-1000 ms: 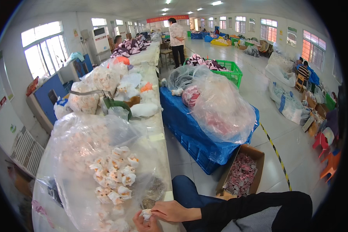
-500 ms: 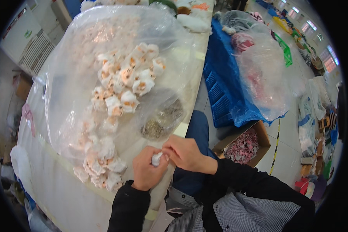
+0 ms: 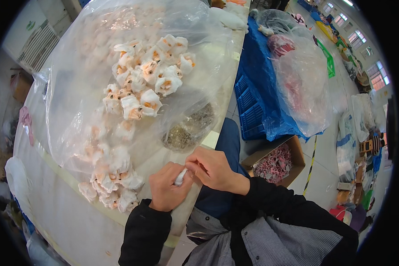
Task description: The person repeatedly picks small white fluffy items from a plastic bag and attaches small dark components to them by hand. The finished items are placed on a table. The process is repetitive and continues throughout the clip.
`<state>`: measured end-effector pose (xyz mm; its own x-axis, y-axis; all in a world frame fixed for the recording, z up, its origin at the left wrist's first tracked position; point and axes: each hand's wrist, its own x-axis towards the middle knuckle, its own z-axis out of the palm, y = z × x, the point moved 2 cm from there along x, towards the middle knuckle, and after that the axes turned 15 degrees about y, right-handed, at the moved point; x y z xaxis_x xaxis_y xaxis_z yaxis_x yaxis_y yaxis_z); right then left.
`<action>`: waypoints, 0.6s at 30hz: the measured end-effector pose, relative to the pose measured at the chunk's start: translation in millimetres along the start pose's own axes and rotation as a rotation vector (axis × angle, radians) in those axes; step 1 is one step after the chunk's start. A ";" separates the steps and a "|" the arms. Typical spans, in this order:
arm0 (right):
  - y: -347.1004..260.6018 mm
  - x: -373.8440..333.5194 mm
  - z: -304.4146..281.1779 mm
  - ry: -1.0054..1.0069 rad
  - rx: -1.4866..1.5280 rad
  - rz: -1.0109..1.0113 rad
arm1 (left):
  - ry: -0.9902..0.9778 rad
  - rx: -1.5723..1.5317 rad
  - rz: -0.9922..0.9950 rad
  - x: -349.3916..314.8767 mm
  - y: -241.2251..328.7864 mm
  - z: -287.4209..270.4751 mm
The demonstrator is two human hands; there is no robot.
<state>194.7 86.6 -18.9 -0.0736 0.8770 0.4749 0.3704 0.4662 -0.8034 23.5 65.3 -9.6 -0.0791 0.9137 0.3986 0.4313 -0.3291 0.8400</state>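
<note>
Just over the table's near right edge, my two hands work close together. My left hand point(image 3: 167, 187) is closed around a small white plush piece point(image 3: 180, 177), most of it hidden by the fingers. Against it, my right hand point(image 3: 215, 170) makes a pinch with its fingertips beside the left thumb; what those fingertips hold is too small to make out. Beyond them lies a clear bag of small dark and yellowish bits point(image 3: 180, 136). To the left are loose white-and-peach plush pieces point(image 3: 115, 184), and more plush pieces point(image 3: 148, 77) lie farther up.
A large clear plastic bag point(image 3: 71, 119) spreads across the pale table point(image 3: 82, 232). Right of the table, a blue crate point(image 3: 249, 108) holds blue sheeting and a clear bag of pink things. Below it, a cardboard box point(image 3: 297, 162) contains pink scraps.
The view has shifted slightly, so the table's things sit a little higher in the picture. Both hands stay together at the white piece, with only slight finger movement.
</note>
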 end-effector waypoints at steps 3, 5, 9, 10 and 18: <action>-4.4 6.7 -2.0 0.029 -0.050 -0.085 | 0.040 -0.003 -0.033 -0.2 -1.7 -1.6; -6.4 17.6 -3.7 0.110 -0.163 -0.239 | 0.110 -0.002 -0.081 -1.4 -7.2 -3.3; 1.7 52.5 16.1 0.128 -0.438 -0.480 | 0.166 0.040 -0.157 2.7 -7.9 -14.3; 5.2 56.2 22.3 0.101 -0.456 -0.481 | 0.166 0.045 -0.164 4.3 -9.0 -13.0; 12.0 66.7 39.7 -0.084 -0.580 -0.470 | 0.183 0.103 -0.146 2.0 -15.6 -16.2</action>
<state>157.5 155.4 -11.1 -0.4065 0.6175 0.6734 0.7095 0.6777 -0.1932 2.1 68.4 -16.0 -0.3049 0.8882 0.3438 0.4921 -0.1621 0.8553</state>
